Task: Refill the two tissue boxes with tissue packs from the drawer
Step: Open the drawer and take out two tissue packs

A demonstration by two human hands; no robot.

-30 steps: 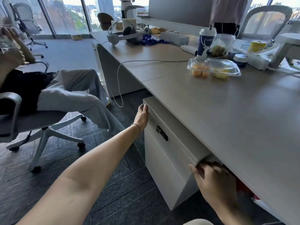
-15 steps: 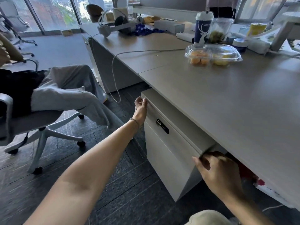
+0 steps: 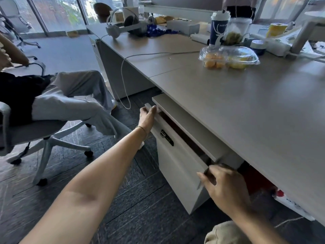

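A white drawer cabinet (image 3: 177, 166) stands under the grey desk (image 3: 246, 110). Its top drawer (image 3: 168, 127) is pulled out a little, leaving a dark gap behind the front panel; the contents are hidden. My left hand (image 3: 147, 115) grips the drawer front's far corner. My right hand (image 3: 223, 185) holds the near corner of the same front, fingers curled over its edge. A white oblong box (image 3: 182, 27) lies far back on the desk. No tissue packs show.
A seated person in grey trousers (image 3: 73, 101) on a swivel chair (image 3: 44, 143) is close on the left. On the desk are fruit containers (image 3: 228, 58), a blue cup (image 3: 219, 29), a headset (image 3: 121, 27) and a hanging cable (image 3: 123, 81). Red items (image 3: 258, 182) sit under the desk.
Both hands have drawn the top drawer outward, and a dark gap now shows behind its front. My left hand has closed on the far corner.
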